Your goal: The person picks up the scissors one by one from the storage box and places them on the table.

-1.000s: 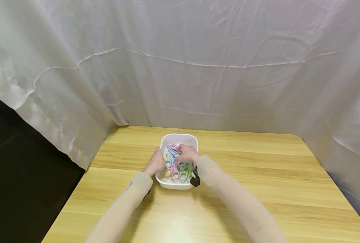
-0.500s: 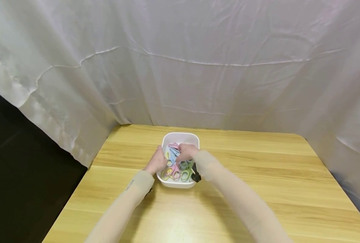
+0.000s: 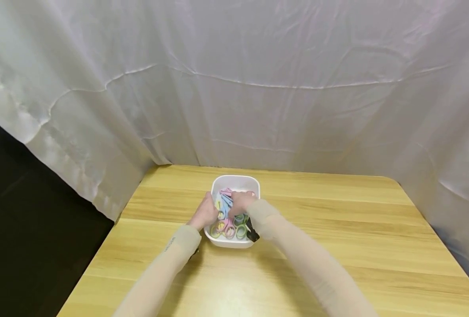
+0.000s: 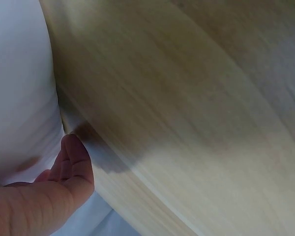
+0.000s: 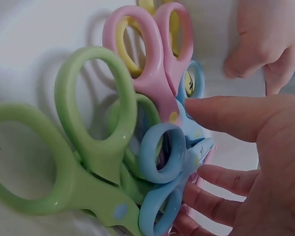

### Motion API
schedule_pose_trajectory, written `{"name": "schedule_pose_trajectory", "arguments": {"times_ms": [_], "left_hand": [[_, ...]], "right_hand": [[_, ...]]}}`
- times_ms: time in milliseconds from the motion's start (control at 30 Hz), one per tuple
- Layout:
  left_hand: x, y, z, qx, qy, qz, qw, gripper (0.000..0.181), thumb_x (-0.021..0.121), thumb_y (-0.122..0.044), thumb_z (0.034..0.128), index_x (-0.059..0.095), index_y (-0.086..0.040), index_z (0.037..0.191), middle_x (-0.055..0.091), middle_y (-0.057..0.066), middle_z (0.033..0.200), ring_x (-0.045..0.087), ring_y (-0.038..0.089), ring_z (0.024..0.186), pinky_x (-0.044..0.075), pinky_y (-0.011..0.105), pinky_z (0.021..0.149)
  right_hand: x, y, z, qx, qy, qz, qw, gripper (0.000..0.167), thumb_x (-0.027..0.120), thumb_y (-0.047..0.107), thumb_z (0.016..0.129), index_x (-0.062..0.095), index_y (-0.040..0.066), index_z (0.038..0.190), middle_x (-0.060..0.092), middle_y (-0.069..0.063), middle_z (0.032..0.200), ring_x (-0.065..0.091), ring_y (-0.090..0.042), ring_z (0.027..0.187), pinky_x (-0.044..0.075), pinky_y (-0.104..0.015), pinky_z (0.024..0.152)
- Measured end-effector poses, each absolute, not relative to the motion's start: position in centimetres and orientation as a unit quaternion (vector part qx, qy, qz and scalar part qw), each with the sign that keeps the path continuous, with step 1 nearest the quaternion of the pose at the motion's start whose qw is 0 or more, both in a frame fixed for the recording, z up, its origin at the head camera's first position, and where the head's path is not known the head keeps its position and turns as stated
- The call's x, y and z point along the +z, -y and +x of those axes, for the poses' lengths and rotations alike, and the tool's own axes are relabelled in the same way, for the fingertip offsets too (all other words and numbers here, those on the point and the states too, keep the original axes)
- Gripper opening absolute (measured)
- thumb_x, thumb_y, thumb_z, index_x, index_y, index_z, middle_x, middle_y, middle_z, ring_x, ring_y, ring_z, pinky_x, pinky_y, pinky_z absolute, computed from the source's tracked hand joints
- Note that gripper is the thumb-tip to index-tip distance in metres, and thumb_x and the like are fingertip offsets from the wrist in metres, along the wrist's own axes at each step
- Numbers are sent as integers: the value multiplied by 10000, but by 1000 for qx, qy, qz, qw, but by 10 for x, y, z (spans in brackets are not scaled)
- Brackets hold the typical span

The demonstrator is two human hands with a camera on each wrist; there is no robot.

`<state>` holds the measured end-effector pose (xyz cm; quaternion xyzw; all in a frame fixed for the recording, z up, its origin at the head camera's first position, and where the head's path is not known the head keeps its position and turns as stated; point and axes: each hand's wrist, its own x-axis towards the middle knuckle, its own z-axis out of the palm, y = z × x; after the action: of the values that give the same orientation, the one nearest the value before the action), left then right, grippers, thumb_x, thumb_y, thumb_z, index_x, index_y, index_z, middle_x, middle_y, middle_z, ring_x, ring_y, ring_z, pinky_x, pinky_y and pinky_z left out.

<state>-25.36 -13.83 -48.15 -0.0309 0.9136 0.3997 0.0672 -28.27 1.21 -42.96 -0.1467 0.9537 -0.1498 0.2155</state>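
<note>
A white bin [image 3: 228, 243] holds pink, blue, green and yellow scissors. My left hand [image 3: 204, 213] grips its left side; in the left wrist view that hand's [image 4: 54, 196] fingers lie along the outer wall [image 4: 19, 88]. Inside the bin is my right hand [image 3: 243, 202]. From the right wrist view, the right hand [image 5: 265, 157] has its thumb and fingers spread beside blue scissors [image 5: 148, 157], fingertips close to their handles; contact is hard to tell. Large green scissors [image 5: 76, 191] and pink scissors [image 5: 160, 93] lie farther from the palm, overlapping.
The bin stands on a wooden table [image 3: 357, 220], towards its far left part. A pale grey curtain [image 3: 258, 110] hangs behind the table and along its sides. Black material [image 3: 20, 220] shows at the far left.
My right hand has shifted slightly lower and towards me within the bin. The left hand keeps its grip on the bin's side.
</note>
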Motion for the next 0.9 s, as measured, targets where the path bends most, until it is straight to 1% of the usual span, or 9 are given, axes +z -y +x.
{"name": "schedule_pose_trajectory", "arguments": {"times_ms": [300,433,600,733,900], "left_hand": [[-482,137,-250,400,-913,-37,69,690,470,105,872,227,61,1516,560,212,1229,601,330,1127,539,450,1048],[-482,138,-251,400,-913,-37,66,684,479,104,874,234,61,1511,563,215,1230,603,336,1137,535,457,1052],[-483,138,-251,403,-912,-38,69,666,484,93,886,243,58,1506,569,206,1206,610,325,1107,550,451,1028],[-481,138,-251,400,-913,-39,70,676,486,84,889,226,64,1513,567,198,1178,613,303,1063,561,435,1007],[-479,138,-252,400,-913,-40,74,681,495,71,896,220,56,1520,570,182,1146,615,273,1001,592,404,935]], "right_hand": [[-434,-9,-281,-124,-961,-143,203,638,786,287,801,556,98,1365,623,-100,1354,462,-375,1267,322,-569,1181],[-435,-8,-281,-114,-963,-146,197,614,753,299,836,550,100,1380,621,-111,1362,453,-387,1294,269,-597,1205],[-437,-8,-283,-122,-963,-140,197,571,741,247,842,566,98,1365,634,-118,1330,454,-378,1288,218,-620,1220],[-440,-7,-289,-129,-963,-132,198,521,737,205,825,595,103,1316,659,-111,1248,483,-345,1216,224,-619,1216],[-438,-7,-290,-123,-963,-128,202,460,716,205,853,609,105,1288,663,-111,1224,502,-318,1136,318,-553,1160]]}}
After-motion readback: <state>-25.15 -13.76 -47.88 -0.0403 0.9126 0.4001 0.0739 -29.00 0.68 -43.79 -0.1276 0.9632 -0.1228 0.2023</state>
